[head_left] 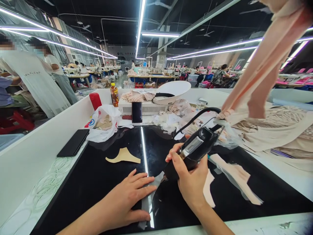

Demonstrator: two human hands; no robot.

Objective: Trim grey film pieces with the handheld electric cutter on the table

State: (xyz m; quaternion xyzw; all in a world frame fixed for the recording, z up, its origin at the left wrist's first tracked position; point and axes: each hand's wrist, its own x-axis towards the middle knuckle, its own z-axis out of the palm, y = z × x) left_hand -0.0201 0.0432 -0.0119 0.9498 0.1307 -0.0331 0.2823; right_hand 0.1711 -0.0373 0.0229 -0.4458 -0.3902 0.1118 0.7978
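My right hand [192, 181] is wrapped round a black corded hand tool [197, 147] with a silver label. Its lower end sits at the black tabletop [97, 189], beside one end of a translucent strip [146, 204]; my hand partly hides that end. My left hand [133, 197] lies flat, fingers spread, over the strip. A pale pink fabric piece [208, 189] shows just right of my right wrist, and another pink piece with translucent backing [238, 179] lies farther right. Left of centre rests a curved tan template [124, 156].
A pink fabric band [266, 68] hangs from above to the tool's cord. White side walls [36, 143] edge the workspace. At the back stand a phone [137, 112], a plastic bag [105, 122], a bottle [114, 94] and a white box [144, 108]. Fabric [281, 130] is heaped right.
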